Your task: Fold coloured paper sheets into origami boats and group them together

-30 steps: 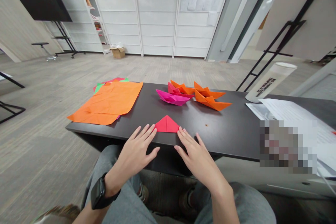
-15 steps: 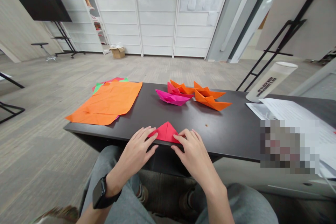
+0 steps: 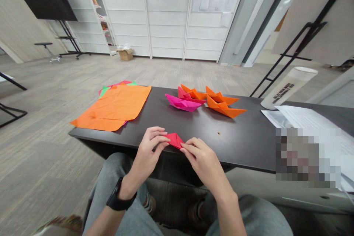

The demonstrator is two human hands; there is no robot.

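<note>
A small folded piece of red paper [image 3: 174, 140] is held at the near edge of the dark table [image 3: 132, 132]. Its left end is pinched between the thumb and fingers of my left hand [image 3: 153, 143], which has a black watch on the wrist. At the opposite end, my right hand [image 3: 197, 151] pinches the paper's lower right corner. Creases show across the paper's face, and its two ends are partly covered by my fingers. Beyond my hands sit a magenta paper boat [image 3: 184, 104] and several orange paper boats [image 3: 225, 108], with a pinkish-red one [image 3: 184, 93] behind.
On the table's left lies a stack of orange paper sheets [image 3: 116, 107], with green and red sheets beneath. A white cylinder with lettering [image 3: 289, 88] stands at the right, beside printed papers [image 3: 312, 121]. A blurred patch covers something near the right front edge.
The red paper has gone from a wide, flat triangle to a smaller, tilted folded shape. Both hands have closed from loosely touching its corners to pinching its ends.
</note>
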